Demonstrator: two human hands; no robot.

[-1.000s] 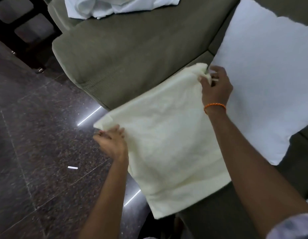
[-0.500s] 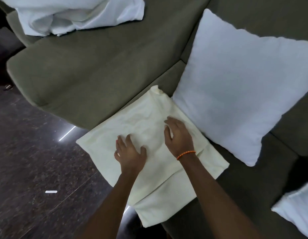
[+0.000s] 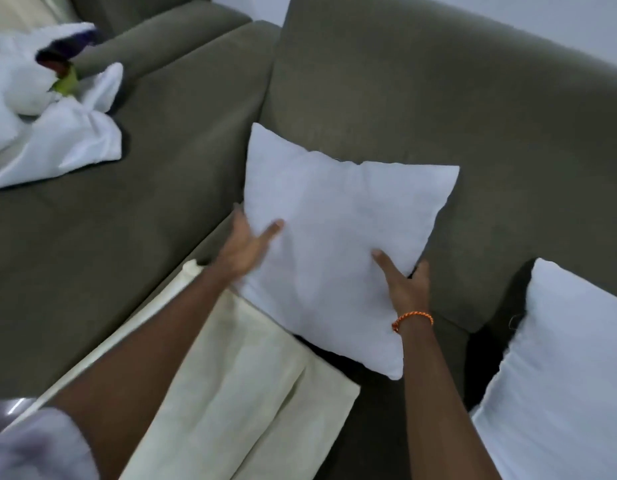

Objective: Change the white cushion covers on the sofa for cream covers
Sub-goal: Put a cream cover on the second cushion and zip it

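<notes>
Both hands were on the white cushion (image 3: pixel 338 244), which leaned against the sofa (image 3: pixel 438 109) backrest with its lower corner on the seat. Left hand (image 3: pixel 246 245) gripped the cushion's left edge: thumb lay across the front face, the other fingers went behind the edge and were hidden. Right hand (image 3: pixel 405 284) gripped the lower right edge the same way, thumb on the front, fingers wrapped round the back, partly out of sight. An orange band (image 3: pixel 412 318) sat on the right wrist. The cream cover (image 3: pixel 238 386) lay flat on the seat's front edge, just below and left of the cushion, its upper part tucked under the cushion's lower edge and under the left forearm; a fold line ran along it. A second white cushion (image 3: pixel 563 372) stood at the right, apart from the first, leaning on the backrest. A crumpled white cloth pile (image 3: pixel 64 133) lay on the far left of the seat, well apart, with something dark and green in it, too blurred to tell what.
</notes>
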